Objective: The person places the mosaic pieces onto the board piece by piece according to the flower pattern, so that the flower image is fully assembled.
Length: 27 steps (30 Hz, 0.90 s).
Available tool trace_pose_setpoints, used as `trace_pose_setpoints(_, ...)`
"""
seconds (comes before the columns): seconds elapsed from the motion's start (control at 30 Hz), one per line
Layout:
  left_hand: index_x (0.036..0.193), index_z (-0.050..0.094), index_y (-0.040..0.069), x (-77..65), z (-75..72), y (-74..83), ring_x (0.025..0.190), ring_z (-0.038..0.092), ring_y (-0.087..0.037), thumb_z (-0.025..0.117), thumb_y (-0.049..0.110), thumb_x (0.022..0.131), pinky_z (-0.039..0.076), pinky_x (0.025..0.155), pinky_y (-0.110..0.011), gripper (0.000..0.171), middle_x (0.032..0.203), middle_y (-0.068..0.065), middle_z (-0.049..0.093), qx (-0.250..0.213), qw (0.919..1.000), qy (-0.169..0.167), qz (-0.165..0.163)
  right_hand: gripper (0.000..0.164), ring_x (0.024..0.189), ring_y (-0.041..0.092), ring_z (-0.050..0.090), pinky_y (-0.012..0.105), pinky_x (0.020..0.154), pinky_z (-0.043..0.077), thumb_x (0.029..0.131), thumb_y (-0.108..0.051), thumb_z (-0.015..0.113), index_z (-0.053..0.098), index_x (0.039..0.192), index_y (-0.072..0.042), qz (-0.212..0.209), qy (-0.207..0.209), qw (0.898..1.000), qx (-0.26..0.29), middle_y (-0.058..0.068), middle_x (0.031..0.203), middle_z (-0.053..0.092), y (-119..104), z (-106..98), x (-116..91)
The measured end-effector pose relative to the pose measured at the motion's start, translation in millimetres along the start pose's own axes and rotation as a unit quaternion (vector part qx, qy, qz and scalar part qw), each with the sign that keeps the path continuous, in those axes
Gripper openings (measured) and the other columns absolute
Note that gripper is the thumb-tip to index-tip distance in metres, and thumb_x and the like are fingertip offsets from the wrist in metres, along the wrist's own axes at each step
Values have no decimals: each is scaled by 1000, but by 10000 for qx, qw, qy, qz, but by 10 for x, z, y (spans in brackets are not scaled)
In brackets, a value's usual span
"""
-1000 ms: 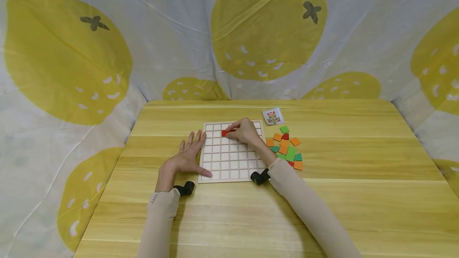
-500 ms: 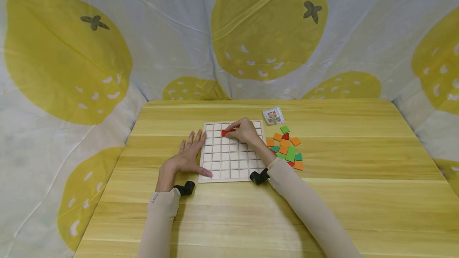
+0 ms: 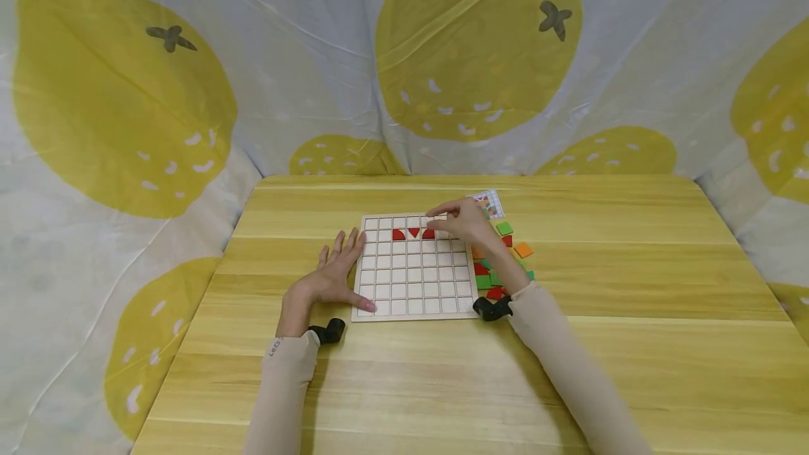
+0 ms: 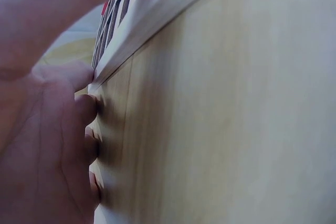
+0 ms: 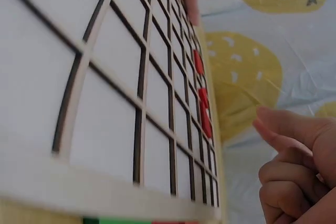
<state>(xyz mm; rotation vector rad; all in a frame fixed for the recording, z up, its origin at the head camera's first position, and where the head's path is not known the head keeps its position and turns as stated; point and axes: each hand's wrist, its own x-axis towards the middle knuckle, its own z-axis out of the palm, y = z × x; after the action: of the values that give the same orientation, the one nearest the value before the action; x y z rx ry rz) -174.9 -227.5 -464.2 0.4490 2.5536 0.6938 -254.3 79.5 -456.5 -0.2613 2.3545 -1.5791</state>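
A light wooden grid board (image 3: 413, 291) lies on the table with red tiles in its second row from the back: a quarter-round tile (image 3: 398, 234), a triangular tile (image 3: 413, 233) and another quarter-round tile (image 3: 428, 234). My left hand (image 3: 331, 279) rests with spread fingers along the board's left side, its thumb over the near left corner. Above the board's far right part, my right hand (image 3: 466, 222) holds nothing; index finger and thumb stand slightly apart. In the right wrist view the other fingers (image 5: 289, 174) of that hand are curled.
Loose green, orange and red tiles (image 3: 522, 250) lie right of the board, partly hidden by the right forearm. A small printed pattern card (image 3: 495, 203) lies behind them, partly covered by the right hand. A lemon-print cloth (image 3: 329, 76) hangs around the table (image 3: 632, 258).
My right hand has let go of a red tile and moved right, away from the board's second row. Three red tiles now show there. The left hand has stayed in place.
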Motion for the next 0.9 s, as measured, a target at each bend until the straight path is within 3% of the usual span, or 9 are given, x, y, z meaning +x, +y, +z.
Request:
trace_pose_setpoints(0.17, 166, -7, 6, -7, -4, 17, 159, -23, -41, 94, 50, 70, -14, 125, -67, 146, 173, -17, -18, 17, 10000, -15, -5, 29, 58, 14, 24, 26, 54, 25, 94, -24, 78, 78, 118, -8, 150, 192, 9996, -135, -6, 64, 29, 157, -377, -204)
trace_pose_setpoints(0.4, 166, -8, 5, 9, 2, 2, 158, -23, -42, 94, 51, 70, -14, 125, -68, 146, 173, -18, -19, 14, 10000, -31, 44, 33, 49, 11, 23, 25, 51, 26, 96, -22, 76, 75, 124, -5, 417, 260, 9986, -197, -8, 55, 25, 406, -756, -457)
trace_pose_setpoints(0.67, 166, -9, 6, -6, -6, -6, 158, -24, -41, 93, 51, 71, -14, 125, -67, 146, 173, -16, -20, 107, 9999, -68, -19, 33, 53, 12, 29, 27, 55, 29, 93, -22, 79, 77, 121, -6, 578, 304, 9970, -427, -7, 58, 30, 560, -929, -588)
trace_pose_setpoints(0.9, 166, -9, 7, 4, 1, -4, 159, -24, -41, 92, 52, 71, -14, 125, -67, 146, 173, -16, -20, 128, 9999, -75, 8, 33, 52, 10, 32, 24, 52, 30, 89, -21, 83, 78, 118, -5, 641, 189, 9968, -434, -8, 55, 35, 620, -937, -576)
